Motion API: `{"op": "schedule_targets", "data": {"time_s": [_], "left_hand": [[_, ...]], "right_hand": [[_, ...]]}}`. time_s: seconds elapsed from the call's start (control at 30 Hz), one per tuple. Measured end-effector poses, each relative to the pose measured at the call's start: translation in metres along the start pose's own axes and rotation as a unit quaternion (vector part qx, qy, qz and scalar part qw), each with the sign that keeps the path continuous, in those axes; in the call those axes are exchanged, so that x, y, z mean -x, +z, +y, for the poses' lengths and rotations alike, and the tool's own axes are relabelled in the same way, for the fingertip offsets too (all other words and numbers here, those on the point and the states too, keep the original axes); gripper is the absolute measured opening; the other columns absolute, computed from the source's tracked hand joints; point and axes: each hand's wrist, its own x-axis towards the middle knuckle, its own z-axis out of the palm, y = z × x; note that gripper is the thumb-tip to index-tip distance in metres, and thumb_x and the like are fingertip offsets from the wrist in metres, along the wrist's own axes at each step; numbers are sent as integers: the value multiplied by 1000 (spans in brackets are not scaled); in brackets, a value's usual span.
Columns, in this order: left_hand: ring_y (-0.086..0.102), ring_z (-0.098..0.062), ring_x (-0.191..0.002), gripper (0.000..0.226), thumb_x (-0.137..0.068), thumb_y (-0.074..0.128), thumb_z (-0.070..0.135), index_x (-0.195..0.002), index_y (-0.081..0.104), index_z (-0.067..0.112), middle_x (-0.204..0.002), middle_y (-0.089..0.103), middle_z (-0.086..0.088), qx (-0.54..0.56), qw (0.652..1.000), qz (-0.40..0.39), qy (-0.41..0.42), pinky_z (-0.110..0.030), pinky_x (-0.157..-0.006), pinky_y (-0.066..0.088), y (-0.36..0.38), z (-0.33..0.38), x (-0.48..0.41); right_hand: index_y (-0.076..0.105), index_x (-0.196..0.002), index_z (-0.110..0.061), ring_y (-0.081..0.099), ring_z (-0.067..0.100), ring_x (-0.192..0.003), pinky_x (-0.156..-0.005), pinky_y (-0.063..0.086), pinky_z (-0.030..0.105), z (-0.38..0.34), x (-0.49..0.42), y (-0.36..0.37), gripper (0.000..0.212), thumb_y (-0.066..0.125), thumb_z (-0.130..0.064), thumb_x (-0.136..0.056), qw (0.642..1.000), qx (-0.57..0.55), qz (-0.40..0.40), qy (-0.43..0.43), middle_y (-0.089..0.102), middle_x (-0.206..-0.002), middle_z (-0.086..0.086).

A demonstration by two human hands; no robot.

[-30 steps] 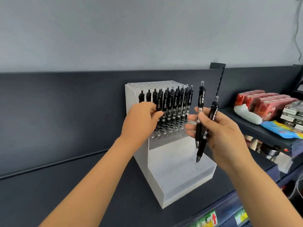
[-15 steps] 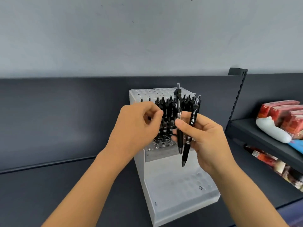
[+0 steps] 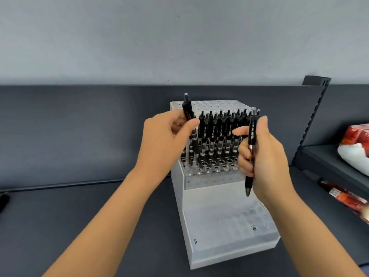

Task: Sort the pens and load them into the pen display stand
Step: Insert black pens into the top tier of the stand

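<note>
1. Pinching a black pen (image 3: 188, 110) btwn thumb & curled fingers, left hand (image 3: 165, 140) holds it near upright, clicker end up, tip down at left end of middle tier of the pen display stand (image 3: 225, 222)
2. W/ fingers wrapped round the barrel, right hand (image 3: 267, 158) grips a 2nd black pen (image 3: 252, 134), index finger stretched toward the stand; tip points down above the low front step
3. Stand is clear, stepped, sits on dark shelf (image 3: 60, 216)
4. Upright in middle tier: row of black pens (image 3: 219, 134)
5. At right, red packs (image 3: 357, 134) & white bag (image 3: 351, 156) on side shelf (image 3: 323, 156), well apart from stand
</note>
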Motion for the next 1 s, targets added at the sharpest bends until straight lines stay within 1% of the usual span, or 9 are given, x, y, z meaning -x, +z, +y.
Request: {"op": "schedule_targets", "data": {"time_s": [0.17, 0.43, 0.5, 0.6, 0.67, 0.77, 0.83, 0.9, 1.0], "left_hand": [[62, -1, -66, 14, -88, 67, 29, -79, 70, 20, -66, 65, 14, -58, 998, 4, 31, -11, -64, 49, 1, 2, -4], [56, 4, -64, 20, -86, 68, 33, -79, 68, 15, -71, 63, 12, -143, 987, -70, -5, -4, -60, 42, 14, -14, 5], [57, 4, -67, 21, -85, 70, 34, -84, 70, 13, -76, 66, 8, -140, 989, -52, -12, -5, -62, 43, 17, -15, 8], [63, -6, -63, 32, -83, 72, 34, -77, 68, 3, -65, 67, 2, -146, 988, -50, -21, -22, -67, 53, 17, -13, 6], [66, -17, -63, 35, -83, 72, 36, -74, 67, 2, -60, 66, -6, -178, 981, -70, -26, -32, -68, 55, 17, -10, 1], [65, -28, -64, 45, -81, 71, 44, -67, 65, 2, -61, 67, -13, -241, 963, -108, -46, -33, -59, 54, 13, -6, -5], [63, -21, -60, 41, -74, 75, 50, -63, 67, 11, -60, 66, -4, -270, 952, -129, -62, -25, -51, 47, 3, -5, -4], [60, -6, -60, 33, -68, 78, 54, -65, 67, 23, -61, 64, 7, -244, 960, -133, -46, -19, -51, 45, -10, -3, 1], [59, -2, -58, 28, -65, 82, 51, -78, 69, 30, -69, 67, 12, -48, 986, -159, 2, -15, -56, 49, -22, 9, 14]], "right_hand": [[67, -90, -12, 34, 12, -46, -43, 29, 24, 3, 0, -2, 35, 33, -16, -99, 1000, -8, -10, 2, 47, -60, -3], [66, -99, -21, 61, 6, -69, -67, 51, 19, 7, 8, 0, 14, 54, -16, -96, 992, 83, -9, -92, 72, -85, -6], [65, -100, -22, 68, 11, -74, -71, 55, 23, 7, 9, -1, 13, 64, -16, -89, 993, 68, -8, -95, 74, -88, 0], [66, -100, -20, 70, 19, -78, -78, 58, 43, 3, 9, -2, 17, 70, -17, -84, 993, 64, -7, -95, 74, -87, 4], [68, -100, -21, 69, 18, -79, -77, 57, 53, 1, 9, 0, 18, 72, -18, -82, 994, 56, -4, -92, 72, -84, 0], [68, -99, -22, 61, 14, -72, -73, 56, 57, -2, 11, 6, 18, 73, -19, -82, 994, 50, -10, -95, 63, -72, -7], [68, -93, -24, 61, 14, -71, -72, 58, 54, -3, 12, 9, 19, 76, -22, -76, 995, 48, -13, -89, 63, -69, -7], [67, -88, -24, 65, 12, -70, -64, 60, 36, -4, 12, 12, 21, 77, -24, -70, 996, 36, -20, -80, 66, -69, -5], [65, -85, -18, 67, 12, -65, -58, 55, 25, -8, 11, 21, 18, 78, -13, -73, 997, 0, -44, -71, 69, -69, -1]]}}
